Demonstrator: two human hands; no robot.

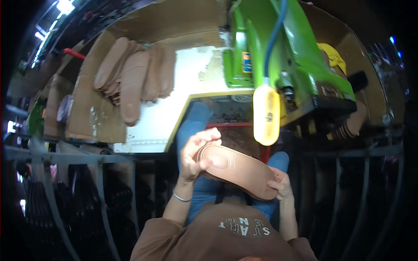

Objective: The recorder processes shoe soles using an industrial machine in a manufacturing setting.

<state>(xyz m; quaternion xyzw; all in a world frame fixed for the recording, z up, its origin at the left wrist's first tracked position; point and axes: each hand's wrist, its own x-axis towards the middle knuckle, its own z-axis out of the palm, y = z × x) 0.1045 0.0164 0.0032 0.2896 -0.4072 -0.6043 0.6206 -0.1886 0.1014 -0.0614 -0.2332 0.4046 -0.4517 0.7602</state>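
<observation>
A tan-brown shoe sole lies slantwise across my lap, held between both hands. My left hand grips its rounded left end, with the thumb on the upper face. My right hand pinches the other end, thumb on top and fingers around the edge. The sole's face has a rounded hollow at the left end and a dotted texture. Whether a second sole lies beneath it, I cannot tell. Just beyond the sole hangs a yellow sole-shaped plate, not touching it, in front of a green machine.
Several brown soles are piled on the white tabletop at the left, inside cardboard walls. A blue hose runs down the machine. More soles and a yellow cloth are at the right. Metal racks flank me.
</observation>
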